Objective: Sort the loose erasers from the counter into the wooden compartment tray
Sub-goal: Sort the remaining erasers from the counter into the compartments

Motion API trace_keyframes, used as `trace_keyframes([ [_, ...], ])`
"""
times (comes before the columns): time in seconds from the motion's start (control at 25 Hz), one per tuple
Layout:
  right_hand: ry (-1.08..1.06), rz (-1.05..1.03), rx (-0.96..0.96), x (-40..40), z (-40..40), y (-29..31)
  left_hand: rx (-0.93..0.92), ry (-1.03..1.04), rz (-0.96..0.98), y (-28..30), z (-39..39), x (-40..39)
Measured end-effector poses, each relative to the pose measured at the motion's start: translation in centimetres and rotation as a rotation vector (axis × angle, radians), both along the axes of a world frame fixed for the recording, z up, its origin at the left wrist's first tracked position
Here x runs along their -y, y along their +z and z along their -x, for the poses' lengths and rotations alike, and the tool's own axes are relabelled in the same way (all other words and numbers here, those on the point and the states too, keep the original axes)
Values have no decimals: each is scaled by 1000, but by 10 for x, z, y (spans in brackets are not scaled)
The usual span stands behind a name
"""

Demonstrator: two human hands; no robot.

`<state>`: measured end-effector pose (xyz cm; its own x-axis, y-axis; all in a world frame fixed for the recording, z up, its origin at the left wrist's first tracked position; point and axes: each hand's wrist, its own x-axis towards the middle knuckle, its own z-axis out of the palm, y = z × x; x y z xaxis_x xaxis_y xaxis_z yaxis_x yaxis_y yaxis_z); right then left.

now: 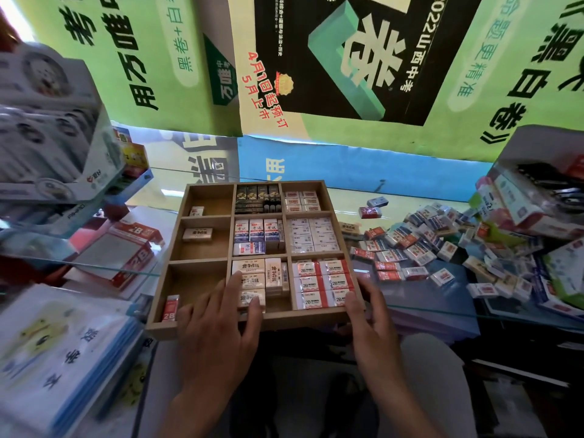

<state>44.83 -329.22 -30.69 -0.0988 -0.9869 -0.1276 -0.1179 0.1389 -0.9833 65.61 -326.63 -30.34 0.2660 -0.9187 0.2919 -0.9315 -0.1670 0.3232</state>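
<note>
The wooden compartment tray (202, 266) sits on the glass counter in front of me, with nine compartments. The middle and right columns are packed with wrapped erasers; the left column holds one eraser per compartment. My left hand (221, 324) lies over the tray's front rim, its straight fingers touching the cream erasers (252, 270) in the front middle compartment. My right hand (371, 317) rests at the tray's front right corner, with the thumb by the red 2B erasers (322, 281). A heap of loose erasers (420, 245) lies on the counter to the right.
Stacked boxes of 2B erasers (126, 251) and booklets (60, 349) crowd the left. Open cartons of stationery (537, 203) stand at the right. The glass counter edge (442, 311) runs along the front, and green posters back the counter.
</note>
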Motion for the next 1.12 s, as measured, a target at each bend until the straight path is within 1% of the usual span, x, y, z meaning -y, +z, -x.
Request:
trace_keyframes([
  [0.12, -60, -84, 260, 0, -7, 0, 8, 1, 2, -1, 0, 1],
  [0.2, -103, -96, 322, 0, -11, 1, 27, -3, 0, -1, -1, 1],
  [0.48, -159, -62, 346, -7, -18, 4, 66, -16, -39, -2, 0, 1],
  [0.64, -225, -42, 369, -15, -11, -1, 95, -51, -13, -1, 9, 2],
  [0.72, -210, -46, 302, -17, -1, 1, 90, -59, -22, -1, 15, 2],
  [0.84, -108, -79, 173, -15, 23, 7, 72, -48, -23, -2, 19, 1],
  [0.88, -119, -67, 116, -13, 35, 8, 72, -50, -14, -2, 20, 1],
  [0.96, -207, 7, -38, -3, 60, 8, 72, -42, 5, -3, 20, 1],
  [1.04, -282, 101, -231, 9, 88, 9, 60, -30, 22, -3, 22, 2],
  [1.12, -237, 211, -431, 23, 105, 8, 56, -18, 24, -4, 23, 3],
])
